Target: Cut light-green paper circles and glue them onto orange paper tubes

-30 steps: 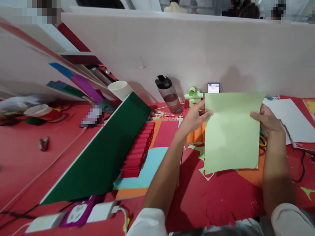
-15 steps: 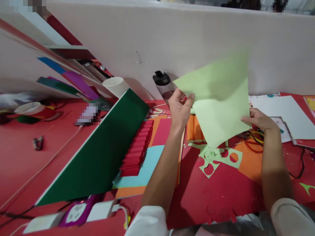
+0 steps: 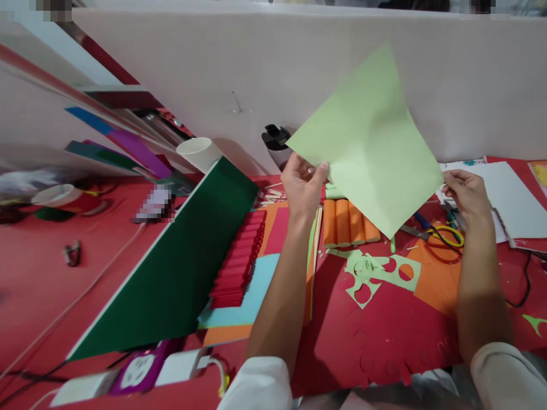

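A light green sheet of paper is held up in the air, turned so that one corner points down. Near its left corner, my left hand pinches the lower edge between thumb and fingers. My right hand grips the right corner. Below the sheet lie green paper scraps with round holes on red paper. Several orange paper rolls sit side by side behind the scraps. Scissors with yellow handles lie close to my right hand.
A green board leans at the left, beside folded red paper strips and a blue sheet. A dark-lidded bottle and a white cup stand near the wall. A power strip sits at the front left.
The green sheet has turned so its corner points straight down, and its right corner is now in my right hand. The orange rolls and scissors show more.
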Demonstrator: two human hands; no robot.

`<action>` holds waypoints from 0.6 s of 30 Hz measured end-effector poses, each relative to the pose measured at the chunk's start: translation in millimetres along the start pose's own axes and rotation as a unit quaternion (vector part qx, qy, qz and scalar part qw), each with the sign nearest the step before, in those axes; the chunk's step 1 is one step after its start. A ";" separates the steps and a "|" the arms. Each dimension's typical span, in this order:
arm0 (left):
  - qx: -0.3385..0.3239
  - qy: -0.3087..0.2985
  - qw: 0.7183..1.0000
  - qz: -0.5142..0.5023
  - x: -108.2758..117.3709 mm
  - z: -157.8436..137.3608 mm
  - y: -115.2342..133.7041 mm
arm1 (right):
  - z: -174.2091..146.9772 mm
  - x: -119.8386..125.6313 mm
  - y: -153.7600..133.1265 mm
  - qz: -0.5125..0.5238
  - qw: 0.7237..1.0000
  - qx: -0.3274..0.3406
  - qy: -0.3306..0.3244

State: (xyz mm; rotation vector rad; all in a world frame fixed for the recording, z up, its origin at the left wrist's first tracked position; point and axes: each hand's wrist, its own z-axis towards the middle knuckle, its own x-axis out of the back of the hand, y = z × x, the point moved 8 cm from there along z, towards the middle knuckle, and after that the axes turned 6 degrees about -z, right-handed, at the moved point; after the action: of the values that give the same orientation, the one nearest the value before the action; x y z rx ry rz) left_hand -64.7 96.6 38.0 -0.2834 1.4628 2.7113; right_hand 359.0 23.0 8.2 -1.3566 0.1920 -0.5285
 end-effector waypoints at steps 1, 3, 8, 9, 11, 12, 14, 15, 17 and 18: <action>0.005 -0.004 1.000 0.000 0.4 0.8 0.6 | 0.2 2.7 0.1 0.000 1.000 0.002 0.006; 0.010 -0.009 1.000 -0.001 2.5 3.4 1.6 | -0.9 7.3 -1.0 0.004 1.000 0.003 0.016; 0.013 0.007 1.000 -0.018 9.5 9.7 -1.2 | -10.2 -5.7 -8.7 0.012 0.999 -0.018 -0.043; 0.012 0.014 1.000 -0.022 9.7 9.7 -1.8 | -13.2 -13.9 -11.2 0.007 0.997 -0.020 -0.075; 0.008 0.032 0.999 -0.028 9.1 8.3 -2.2 | -20.1 -31.5 -15.8 -0.003 0.990 -0.018 -0.142; 0.006 0.041 0.999 -0.028 8.6 7.2 -2.2 | -23.3 -39.1 -17.4 -0.004 0.985 -0.016 -0.171; 0.002 0.053 0.998 -0.021 7.9 4.7 -1.9 | -28.4 -49.7 -18.8 0.002 0.977 -0.015 -0.213; 0.001 0.059 0.998 -0.013 8.1 3.7 -1.8 | -30.2 -52.5 -19.2 0.006 0.973 -0.013 -0.229; -0.004 0.074 0.997 0.005 10.7 2.3 -0.9 | -33.1 -54.8 -20.2 0.012 0.966 -0.010 -0.256; -0.007 0.083 0.996 0.015 12.5 1.9 -0.1 | -34.7 -55.2 -21.7 0.013 0.963 -0.007 -0.270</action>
State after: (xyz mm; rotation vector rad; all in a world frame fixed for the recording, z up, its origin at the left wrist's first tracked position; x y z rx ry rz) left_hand -77.3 97.7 36.7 -0.5042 1.4988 2.7824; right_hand 290.8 15.7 12.2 -1.4602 -0.2329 -0.1199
